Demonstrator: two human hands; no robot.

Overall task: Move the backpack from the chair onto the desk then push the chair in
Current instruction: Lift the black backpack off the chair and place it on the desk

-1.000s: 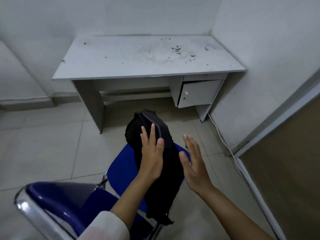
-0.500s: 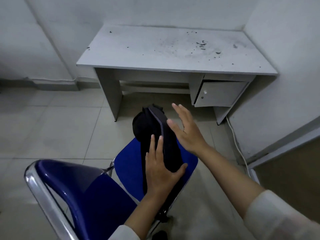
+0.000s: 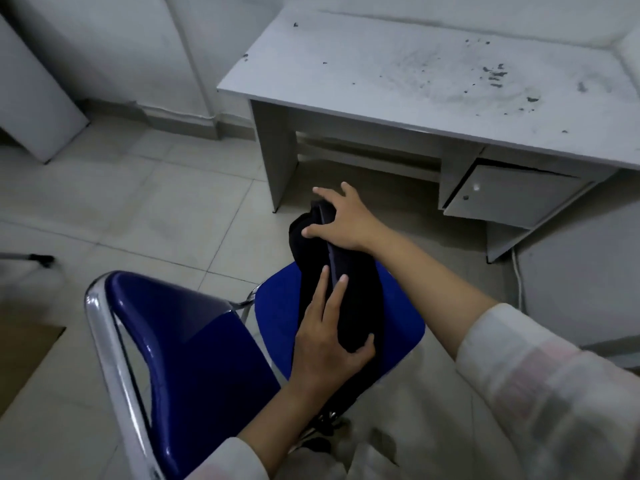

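Observation:
A black backpack (image 3: 349, 282) stands on edge on the blue seat of a chrome-framed chair (image 3: 194, 344). My left hand (image 3: 329, 337) clasps its near lower end, fingers along one side and thumb around the other. My right hand (image 3: 341, 220) rests on its far top end, fingers spread over it. The grey desk (image 3: 398, 81) stands beyond the chair against the wall, its top dusty and speckled with dark flecks.
A small cupboard door (image 3: 509, 195) hangs under the desk's right side. A white cable (image 3: 517, 278) runs down by the right wall. A grey panel (image 3: 38, 109) leans at the left. Tiled floor lies between chair and desk.
My right hand has come down onto the backpack's top end, and my left hand has closed around its lower end. The view has swung left and closer.

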